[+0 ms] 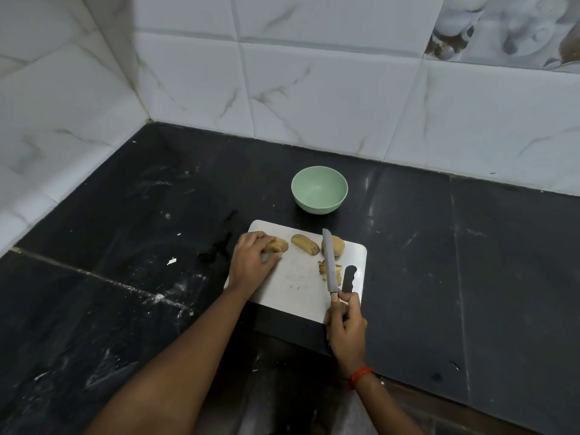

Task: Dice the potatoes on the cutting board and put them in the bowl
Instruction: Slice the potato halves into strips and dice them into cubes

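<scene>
a: what's nearest, by the cutting board (295,287)?
b: the right hand (345,328), at the board's near right corner. its fingers are curled tight round the handle of a knife (330,262). an orange thread (361,374) circles that wrist.
a: and the blade?
b: it points away over the board's right side, across a small heap of cut potato (321,269).
a: the left hand (251,262)?
b: at the board's left edge, fingers bent over a potato piece (278,245), gripping it.
a: further back?
b: a potato half (306,244) lies at the board's far middle, apart from that hand. a round potato (338,245) sits at the far right, partly behind the blade.
a: the bowl (319,189)?
b: pale green, upright on the dark counter (439,246), just beyond the board's far edge. a tiled wall (314,89) rises behind it.
</scene>
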`<action>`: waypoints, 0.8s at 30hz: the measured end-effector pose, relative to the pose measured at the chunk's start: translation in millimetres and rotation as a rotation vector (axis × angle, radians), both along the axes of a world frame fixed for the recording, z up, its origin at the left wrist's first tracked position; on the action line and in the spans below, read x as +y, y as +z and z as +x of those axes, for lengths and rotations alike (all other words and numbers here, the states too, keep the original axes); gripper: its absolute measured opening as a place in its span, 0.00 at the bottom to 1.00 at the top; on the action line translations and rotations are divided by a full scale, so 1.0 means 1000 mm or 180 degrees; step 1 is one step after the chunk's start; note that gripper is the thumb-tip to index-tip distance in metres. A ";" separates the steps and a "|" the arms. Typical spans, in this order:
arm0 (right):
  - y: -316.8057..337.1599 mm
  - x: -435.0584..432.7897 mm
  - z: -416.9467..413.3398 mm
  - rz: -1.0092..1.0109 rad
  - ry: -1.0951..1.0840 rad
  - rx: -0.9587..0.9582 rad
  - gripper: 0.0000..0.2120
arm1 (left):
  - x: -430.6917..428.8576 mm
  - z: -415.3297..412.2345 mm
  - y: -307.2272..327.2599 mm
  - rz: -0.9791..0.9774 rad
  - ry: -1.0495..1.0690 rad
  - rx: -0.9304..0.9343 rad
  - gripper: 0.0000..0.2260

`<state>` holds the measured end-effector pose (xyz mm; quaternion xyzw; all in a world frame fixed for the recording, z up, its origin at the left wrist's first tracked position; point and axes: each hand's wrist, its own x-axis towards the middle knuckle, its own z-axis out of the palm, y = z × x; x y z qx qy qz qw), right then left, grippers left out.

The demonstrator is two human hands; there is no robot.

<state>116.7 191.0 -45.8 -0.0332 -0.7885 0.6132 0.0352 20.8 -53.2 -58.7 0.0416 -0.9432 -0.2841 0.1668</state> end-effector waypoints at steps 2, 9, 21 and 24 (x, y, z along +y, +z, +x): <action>0.001 0.001 0.000 -0.0069 -0.0001 -0.0032 0.06 | 0.011 -0.002 0.005 -0.0186 -0.0056 0.0157 0.18; -0.002 0.003 -0.002 -0.0034 -0.0045 -0.0045 0.04 | 0.052 -0.031 0.023 -0.0380 -0.0604 -0.0170 0.14; -0.010 0.000 -0.003 0.0137 -0.0111 -0.0051 0.06 | 0.054 -0.028 0.020 -0.0587 -0.0731 0.0006 0.09; -0.010 0.000 -0.003 0.0159 -0.0108 -0.0036 0.06 | 0.055 -0.032 0.023 -0.0661 -0.0758 -0.0087 0.11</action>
